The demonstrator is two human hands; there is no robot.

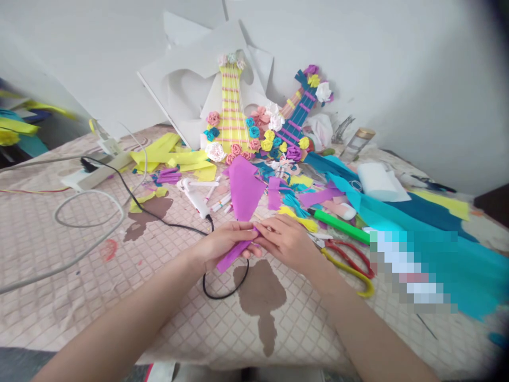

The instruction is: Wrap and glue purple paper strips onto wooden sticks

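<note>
A purple crepe paper strip point(230, 257) is held between both hands over the middle of the table. My left hand point(226, 241) is closed on it, with the strip's loose end sticking out below the fingers. My right hand point(284, 241) pinches the other end, where a thin pale stick-like tip shows; its fingers partly hide that end. Just beyond the hands lies a larger purple paper sheet point(244, 188). A white glue gun point(194, 197) rests on its stand to the left of this sheet. Scissors point(350, 260) with red and yellow handles lie right of my right hand.
Yellow point(230, 106) and blue point(298, 116) paper guitars with paper roses lean at the back. A black cord point(159, 223) loops near my left hand. A power strip point(97, 172) lies left. A green cutter point(342, 225), teal paper point(445, 265) and a white roll point(377, 181) lie right.
</note>
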